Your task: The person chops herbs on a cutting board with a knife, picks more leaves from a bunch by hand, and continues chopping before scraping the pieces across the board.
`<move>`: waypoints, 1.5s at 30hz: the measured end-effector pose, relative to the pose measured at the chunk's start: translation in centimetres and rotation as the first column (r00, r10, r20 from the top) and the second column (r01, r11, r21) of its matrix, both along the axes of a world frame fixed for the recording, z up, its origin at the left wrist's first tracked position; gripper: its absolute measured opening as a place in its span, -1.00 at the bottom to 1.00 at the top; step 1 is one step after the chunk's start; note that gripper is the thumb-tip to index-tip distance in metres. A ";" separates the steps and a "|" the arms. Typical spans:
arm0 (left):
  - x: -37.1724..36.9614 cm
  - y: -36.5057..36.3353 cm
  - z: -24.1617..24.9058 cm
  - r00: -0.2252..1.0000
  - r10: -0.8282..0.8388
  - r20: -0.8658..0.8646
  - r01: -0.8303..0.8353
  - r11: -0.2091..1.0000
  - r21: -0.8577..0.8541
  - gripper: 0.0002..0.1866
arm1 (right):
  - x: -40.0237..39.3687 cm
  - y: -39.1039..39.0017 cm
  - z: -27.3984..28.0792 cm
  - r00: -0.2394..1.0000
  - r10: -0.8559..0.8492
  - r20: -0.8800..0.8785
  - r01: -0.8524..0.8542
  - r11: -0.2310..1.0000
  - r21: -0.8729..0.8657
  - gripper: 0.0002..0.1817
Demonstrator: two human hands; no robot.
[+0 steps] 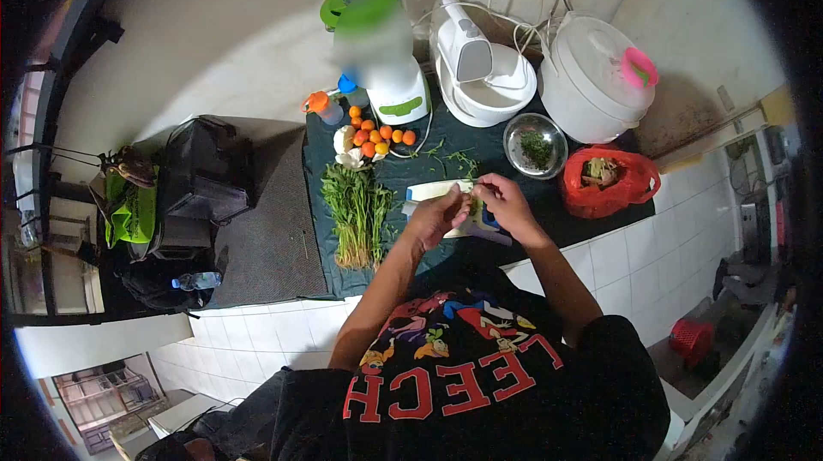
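Note:
My left hand (439, 217) and my right hand (507, 204) are close together over a pale cutting board (446, 192) on the dark green cloth. The fingers of both hands are bent and pressed together around something small that I cannot make out. Beside my left hand lies a bunch of leafy green stems (351, 212). Loose green sprigs (454, 158) are scattered just behind the board. A metal bowl (536, 146) with chopped greens stands behind and right of my right hand. A grey-purple strip, partly hidden, lies under my hands.
Small tomatoes (377, 137), garlic and an orange-capped bottle (322, 106) are at the back left. Behind stand a blender (399, 97), a white mixer (463, 45) and a large white pot (591, 75). A red plastic bag (604, 195) is at right.

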State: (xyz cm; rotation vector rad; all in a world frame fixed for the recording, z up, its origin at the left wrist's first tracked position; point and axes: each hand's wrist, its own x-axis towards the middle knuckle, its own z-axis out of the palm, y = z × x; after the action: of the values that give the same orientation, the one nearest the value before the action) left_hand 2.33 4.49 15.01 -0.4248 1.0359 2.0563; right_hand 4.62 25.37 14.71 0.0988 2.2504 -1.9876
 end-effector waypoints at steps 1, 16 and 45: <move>0.7 0.3 1.1 0.997 0.041 -0.064 -0.045 0.997 -0.068 -0.57 | 0.3 -0.3 0.1 1.000 0.002 -0.001 -0.002 1.000 -0.002 -0.75; 0.1 -0.3 -0.2 0.966 0.150 -0.213 -0.146 0.989 0.033 -0.81 | 1.5 -3.1 2.1 0.996 0.019 -0.085 -0.028 0.994 -0.110 -0.76; 1.5 2.3 -0.6 0.892 0.172 -0.418 -0.244 0.962 -0.125 -0.78 | 1.4 -3.8 3.2 0.942 -0.316 -0.114 0.318 0.948 0.000 -0.69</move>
State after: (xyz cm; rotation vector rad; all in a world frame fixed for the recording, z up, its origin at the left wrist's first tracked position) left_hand 3.78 6.76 14.41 -0.2055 1.4817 2.3134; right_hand 6.00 21.62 17.92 0.3836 2.4563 -2.1756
